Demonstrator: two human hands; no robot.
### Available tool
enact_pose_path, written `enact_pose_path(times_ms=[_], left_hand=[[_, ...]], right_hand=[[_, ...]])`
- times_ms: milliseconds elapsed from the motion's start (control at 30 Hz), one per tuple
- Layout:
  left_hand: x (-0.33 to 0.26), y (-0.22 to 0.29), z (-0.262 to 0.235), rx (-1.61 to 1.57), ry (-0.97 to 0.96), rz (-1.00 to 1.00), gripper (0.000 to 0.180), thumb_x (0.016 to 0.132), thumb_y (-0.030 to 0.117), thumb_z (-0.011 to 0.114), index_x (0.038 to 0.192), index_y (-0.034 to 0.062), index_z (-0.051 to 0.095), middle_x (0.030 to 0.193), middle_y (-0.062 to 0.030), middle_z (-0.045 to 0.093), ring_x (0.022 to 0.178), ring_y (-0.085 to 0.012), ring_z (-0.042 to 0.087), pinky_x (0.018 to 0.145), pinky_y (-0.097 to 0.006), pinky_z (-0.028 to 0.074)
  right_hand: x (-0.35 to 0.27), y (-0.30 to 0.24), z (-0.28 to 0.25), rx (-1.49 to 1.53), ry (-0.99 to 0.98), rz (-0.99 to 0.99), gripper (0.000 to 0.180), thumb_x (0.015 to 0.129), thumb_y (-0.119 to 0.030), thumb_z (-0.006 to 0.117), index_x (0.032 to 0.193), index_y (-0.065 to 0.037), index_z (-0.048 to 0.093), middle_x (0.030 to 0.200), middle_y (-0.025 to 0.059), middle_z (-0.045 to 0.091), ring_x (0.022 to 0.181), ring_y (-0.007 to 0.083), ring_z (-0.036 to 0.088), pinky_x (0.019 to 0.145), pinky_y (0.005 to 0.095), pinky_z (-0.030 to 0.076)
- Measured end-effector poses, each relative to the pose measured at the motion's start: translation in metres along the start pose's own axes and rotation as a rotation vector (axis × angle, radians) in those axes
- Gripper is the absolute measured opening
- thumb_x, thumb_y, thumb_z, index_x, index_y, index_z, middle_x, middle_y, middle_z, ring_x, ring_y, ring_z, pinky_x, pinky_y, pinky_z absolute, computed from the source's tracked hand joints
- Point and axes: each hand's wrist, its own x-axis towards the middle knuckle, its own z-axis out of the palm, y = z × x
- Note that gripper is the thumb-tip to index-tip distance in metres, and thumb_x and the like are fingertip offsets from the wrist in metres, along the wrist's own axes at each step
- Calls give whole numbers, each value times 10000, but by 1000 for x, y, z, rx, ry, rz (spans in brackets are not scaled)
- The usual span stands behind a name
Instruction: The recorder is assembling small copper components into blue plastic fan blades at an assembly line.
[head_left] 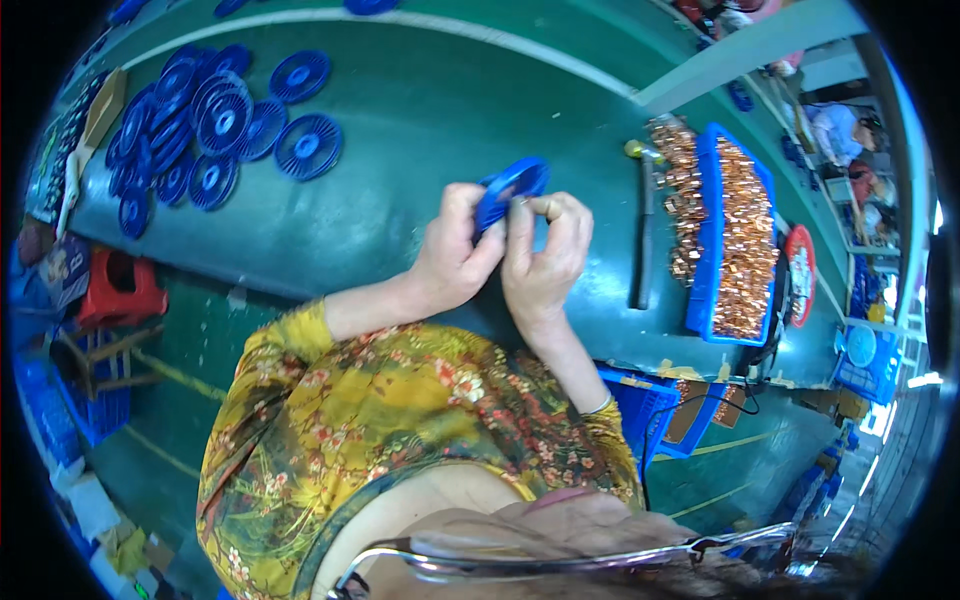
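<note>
My left hand pinches the near left rim of a blue plastic disc, which is held tilted above the green table. At the disc's right edge, the thumb and fingers of my right hand are pressed together. They touch the disc or a small part on it; my fingertips hide which. Off to the left lies a heap of similar blue slotted discs, some stacked and some flat. A hammer with a dark handle and a yellowish head lies to the right of my hands.
A long blue bin full of small copper-coloured metal pieces stands at the right, with more loose copper pieces beside it. A red round tray sits beyond. A red stool stands below the table's left end. Another person sits far right.
</note>
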Motion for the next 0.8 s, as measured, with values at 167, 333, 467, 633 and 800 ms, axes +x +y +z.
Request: enact_pose_path(times_ms=[167, 333, 467, 633, 800], left_hand=[[13, 9, -11, -704, -211, -264, 526, 883, -2, 523, 1362, -28, 309, 1258, -121, 487, 1175, -160, 481, 1013, -316, 388], [9, 7, -22, -740, -314, -428, 458, 916, 152, 596, 1299, -40, 434, 1162, -80, 567, 1066, -121, 548, 941, -281, 440], [9, 15, -19, -628, -285, -414, 418, 899, 138, 641, 1253, -22, 488, 1109, -68, 600, 1001, -112, 577, 892, -273, 477], [6, 16, -16, -451, -227, -196, 399, 890, 112, 640, 1249, 3, 503, 1106, -88, 636, 991, -142, 619, 876, -285, 503], [3, 13, -19, -289, -241, -135, 373, 888, 104, 630, 1226, -3, 514, 1068, -96, 655, 962, -146, 633, 856, -287, 506]], right_hand=[[3, 1, -17, -197, -84, -166, 261, 803, -182, 696, 1015, -30, 685, 1155, 71, 638, 1186, 313, 512, 989, 447, 343], [4, 10, -35, 9, -249, -291, 256, 798, -143, 683, 1046, -79, 696, 1195, 43, 634, 1252, 295, 485, 1056, 466, 290], [-5, 15, -37, 399, -351, -51, 293, 901, -128, 584, 1172, -27, 634, 1277, 141, 575, 1287, 316, 448, 1057, 429, 335], [-13, 10, -32, 913, -254, 482, 492, 955, -165, 545, 1385, 16, 388, 1380, 172, 458, 1281, 239, 434, 1064, 365, 341], [-20, 16, -26, 1094, -346, 604, 495, 928, -154, 605, 1338, 24, 391, 1169, 89, 551, 1034, 135, 557, 887, 283, 489]])
